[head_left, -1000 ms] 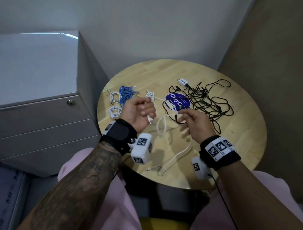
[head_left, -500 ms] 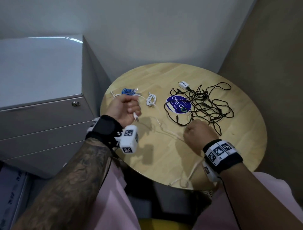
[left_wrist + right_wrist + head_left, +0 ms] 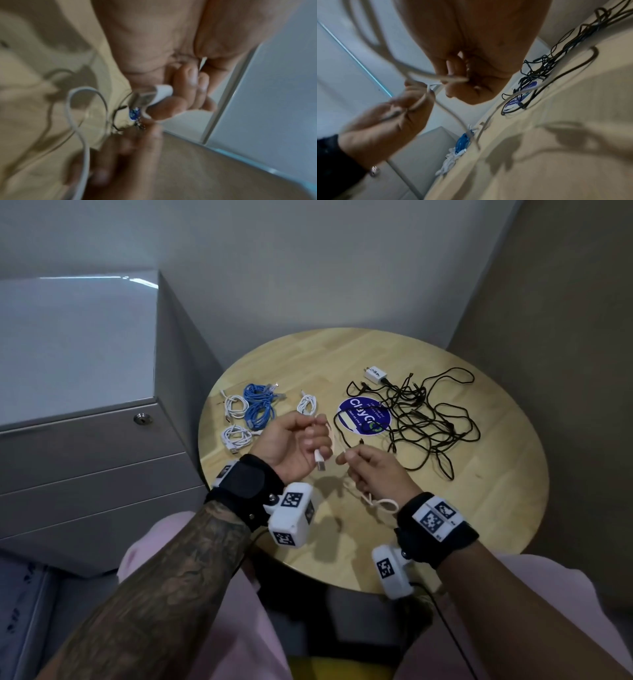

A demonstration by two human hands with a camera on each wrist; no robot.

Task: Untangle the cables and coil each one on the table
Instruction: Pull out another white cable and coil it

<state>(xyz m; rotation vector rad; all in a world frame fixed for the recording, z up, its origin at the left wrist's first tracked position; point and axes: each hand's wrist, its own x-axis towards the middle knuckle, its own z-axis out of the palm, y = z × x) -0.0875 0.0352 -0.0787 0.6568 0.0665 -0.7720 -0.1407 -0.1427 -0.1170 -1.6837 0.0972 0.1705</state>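
Observation:
A white USB cable (image 3: pixel 337 440) runs between both hands above the round wooden table (image 3: pixel 479 508). My left hand (image 3: pixel 296 441) grips its end, and the USB plug (image 3: pixel 320 460) sticks out below the curled fingers (image 3: pixel 192 86). My right hand (image 3: pixel 371 470) pinches the same cable (image 3: pixel 426 74) a short way along, and a slack loop (image 3: pixel 380 503) hangs by the right wrist. A tangle of black cables (image 3: pixel 428 419) lies spread at the table's right. Coiled white cables (image 3: pixel 236 405) and blue cables (image 3: pixel 258 405) lie at the left.
A white charger block (image 3: pixel 374 374) sits at the far side of the black tangle. A round blue sticker (image 3: pixel 364 416) lies under the black cables. A grey drawer cabinet (image 3: pixel 85 405) stands against the table's left edge. Walls close in behind and to the right.
Both hands had spread apart, drawing the white cable out; now they have come back together above the table's near middle, with a loop of it by the right wrist.

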